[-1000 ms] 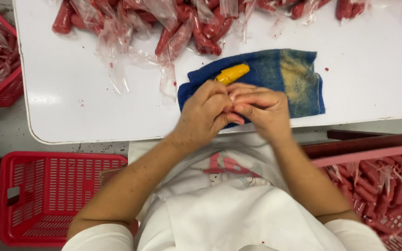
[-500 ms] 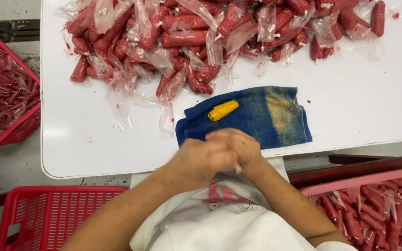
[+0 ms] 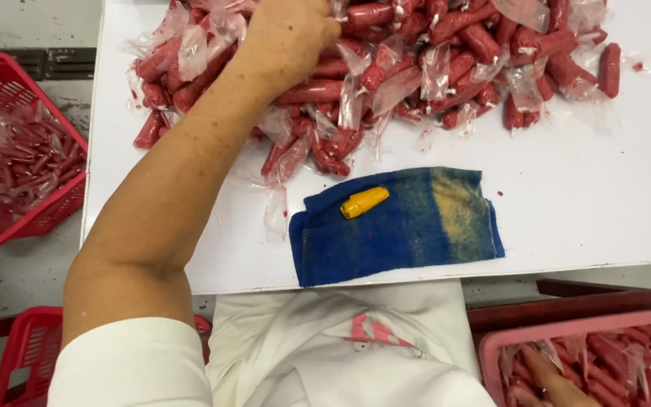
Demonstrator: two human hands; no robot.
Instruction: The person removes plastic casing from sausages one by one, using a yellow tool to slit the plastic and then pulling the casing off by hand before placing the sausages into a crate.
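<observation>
- One pile of red sausages in clear wrappers (image 3: 416, 68), heaped along the far side of the white table (image 3: 604, 211). A moment ago both my hands were clasped together at the near edge of the table; now they have parted.
- My left hand (image 3: 291, 34) has gone out across the table and lies on top of the pile, knuckles up, fingers curled down among the wrapped sausages. Whether it has closed on one, I cannot tell.
- My right hand (image 3: 548, 373) has dropped low at my right side into the pink crate (image 3: 491, 347) of wrapped sausages; only a little of it shows, so its grip cannot be told.
- One blue cloth (image 3: 416, 234), yellow-stained, flat on the near edge of the table.
- One small yellow tool (image 3: 365, 202), lying untouched on the cloth, well apart from both hands.
- One red basket (image 3: 9, 218) beside the table at my left, holding empty wrappers.
- Judgement: the last piece looks finished with, and a fresh one is being fetched.
</observation>
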